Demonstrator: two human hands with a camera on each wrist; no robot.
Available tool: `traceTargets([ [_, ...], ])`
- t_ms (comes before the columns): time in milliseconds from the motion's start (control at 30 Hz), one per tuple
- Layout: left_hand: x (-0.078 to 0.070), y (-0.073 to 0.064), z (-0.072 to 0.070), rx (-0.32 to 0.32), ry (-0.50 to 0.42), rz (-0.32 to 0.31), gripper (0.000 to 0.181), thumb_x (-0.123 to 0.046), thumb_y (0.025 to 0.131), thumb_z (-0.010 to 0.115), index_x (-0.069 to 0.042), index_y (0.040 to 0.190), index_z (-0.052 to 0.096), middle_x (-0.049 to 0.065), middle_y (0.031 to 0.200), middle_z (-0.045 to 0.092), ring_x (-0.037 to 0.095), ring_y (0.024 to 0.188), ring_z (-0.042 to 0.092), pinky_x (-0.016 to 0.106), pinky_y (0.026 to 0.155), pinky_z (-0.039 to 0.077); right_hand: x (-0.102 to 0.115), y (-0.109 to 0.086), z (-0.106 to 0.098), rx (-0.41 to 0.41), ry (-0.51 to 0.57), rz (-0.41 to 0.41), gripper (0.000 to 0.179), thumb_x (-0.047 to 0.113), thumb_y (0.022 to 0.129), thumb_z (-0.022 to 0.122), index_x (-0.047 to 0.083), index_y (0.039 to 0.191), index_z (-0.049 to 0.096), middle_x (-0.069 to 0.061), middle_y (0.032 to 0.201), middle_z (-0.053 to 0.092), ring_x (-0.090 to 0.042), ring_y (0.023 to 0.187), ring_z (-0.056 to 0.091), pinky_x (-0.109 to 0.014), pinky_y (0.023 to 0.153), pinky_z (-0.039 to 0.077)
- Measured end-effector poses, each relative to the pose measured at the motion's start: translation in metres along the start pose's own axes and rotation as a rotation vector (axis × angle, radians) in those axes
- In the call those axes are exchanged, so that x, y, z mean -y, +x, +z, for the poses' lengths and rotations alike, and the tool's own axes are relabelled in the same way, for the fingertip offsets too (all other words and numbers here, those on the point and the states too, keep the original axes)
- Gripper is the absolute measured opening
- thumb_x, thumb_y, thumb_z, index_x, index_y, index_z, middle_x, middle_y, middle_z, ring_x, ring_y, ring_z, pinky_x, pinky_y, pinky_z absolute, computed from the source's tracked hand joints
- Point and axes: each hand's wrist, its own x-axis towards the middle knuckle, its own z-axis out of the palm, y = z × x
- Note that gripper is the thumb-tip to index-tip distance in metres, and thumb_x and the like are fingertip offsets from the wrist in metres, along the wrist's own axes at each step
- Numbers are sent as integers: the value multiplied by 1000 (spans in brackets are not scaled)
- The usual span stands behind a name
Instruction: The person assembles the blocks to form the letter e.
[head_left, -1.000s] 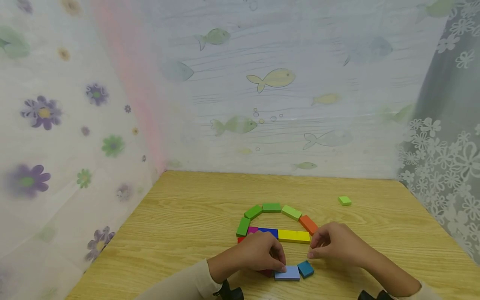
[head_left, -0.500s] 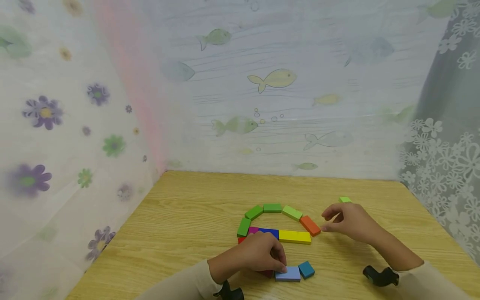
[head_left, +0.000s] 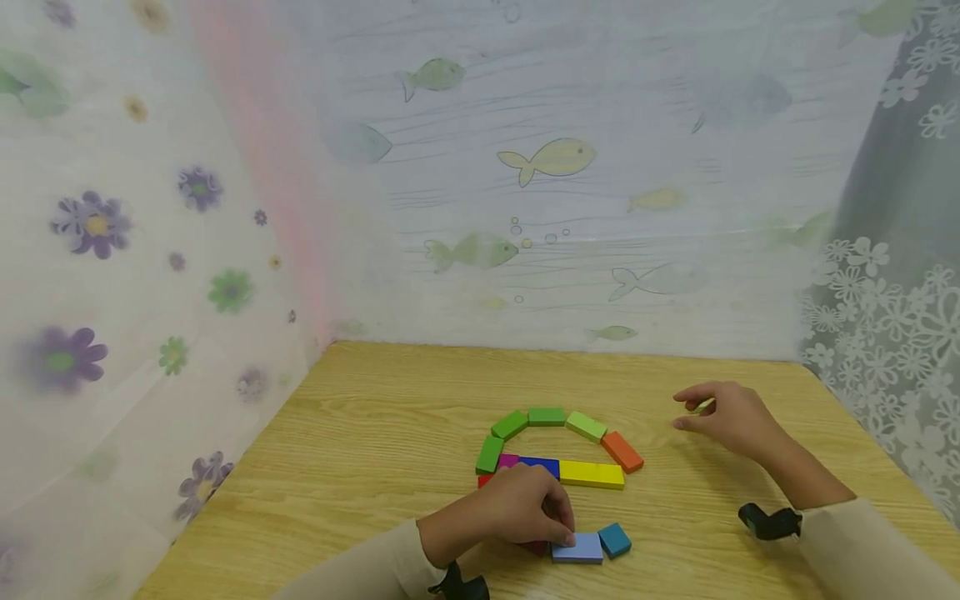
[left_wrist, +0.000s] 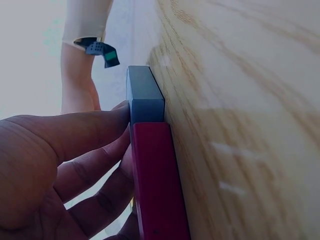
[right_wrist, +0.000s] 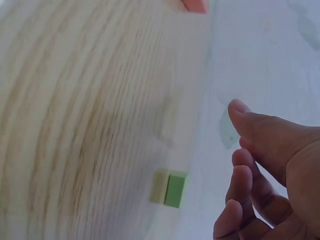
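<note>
My left hand (head_left: pixel 521 504) is bent over a light blue block (head_left: pixel 577 548) at the table's front. Its thumb rests on this block, with the fingers curled close behind, as the left wrist view shows. A dark pinkish-red block (left_wrist: pixel 157 180) adjoins the light blue one and lies partly under the hand. A dark teal block (head_left: pixel 615 540) stands at its right end. My right hand (head_left: pixel 738 421) hovers at the right with thumb and fingers parted, holding nothing. Just beyond its fingers a small light green block (right_wrist: pixel 175 191) lies on the table, mostly hidden in the head view.
Several green blocks (head_left: pixel 546 417) and an orange block (head_left: pixel 622 452) form an arch on the wooden table (head_left: pixel 390 400). Below the arch, a magenta block (head_left: pixel 508 461), a blue block (head_left: pixel 540 467) and a yellow block (head_left: pixel 592 474) make a row. A fish-patterned curtain (head_left: pixel 555 250) hangs behind.
My right hand has moved from beside the orange block back and to the right, over the light green block. The orange block has shifted slightly right. My left hand stays put.
</note>
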Motion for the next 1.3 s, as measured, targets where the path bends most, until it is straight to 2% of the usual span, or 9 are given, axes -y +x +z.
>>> traceTargets([
  [300, -1, -1, 0, -5, 7, 5, 9, -28, 88, 84, -26, 82, 78, -23, 75, 68, -7, 74, 60, 16, 73, 47, -17, 9, -3, 11, -13, 51, 49, 28, 91, 80, 1, 131, 69, -28, 125, 66, -39, 99, 68, -44, 71, 58],
  [467, -1, -1, 0, 1, 0, -3, 10, -28, 88, 84, -26, 82, 77, -22, 75, 68, -6, 74, 60, 17, 72, 47, -32, 14, -3, 31, -54, 82, 54, 28, 91, 80, -2, 134, 66, -36, 140, 54, -46, 104, 68, -56, 80, 57],
  [600, -1, 0, 0, 2, 3, -1, 10, -28, 88, 84, -26, 82, 77, -22, 75, 68, -6, 74, 59, 17, 72, 47, -42, 17, -4, 35, -83, 94, 56, 26, 90, 80, -3, 136, 64, -39, 144, 49, -57, 120, 56, -69, 92, 49],
  [700, -2, 0, -1, 1, 8, 2, 10, -28, 88, 84, -26, 82, 77, -22, 75, 68, -6, 74, 59, 16, 72, 47, -46, 18, -6, 43, -78, 114, 57, 26, 90, 80, -3, 137, 63, -39, 144, 49, -63, 128, 43, -74, 97, 42],
  [767, -2, 0, -1, 1, 8, 1, 10, -28, 88, 84, -26, 82, 77, -22, 75, 68, -6, 74, 59, 16, 72, 47, -47, 19, -7, 48, -78, 123, 57, 26, 91, 79, -3, 137, 63, -40, 143, 50, -65, 130, 40, -75, 99, 41],
  [1100, -3, -1, -2, 11, 10, -1, 10, -29, 89, 84, -26, 81, 77, -22, 75, 68, -5, 74, 59, 17, 72, 47, -54, 19, -3, 29, -78, 127, 48, 23, 93, 75, -3, 133, 66, -37, 138, 56, -64, 127, 44, -74, 99, 41],
  [1300, -3, 0, -2, 10, 23, 3, 10, -29, 88, 84, -27, 81, 77, -23, 75, 68, -7, 75, 59, 16, 72, 47, -54, 20, -3, 27, -52, 136, 49, 22, 93, 76, -6, 132, 65, -31, 130, 64, -59, 123, 50, -71, 98, 43],
])
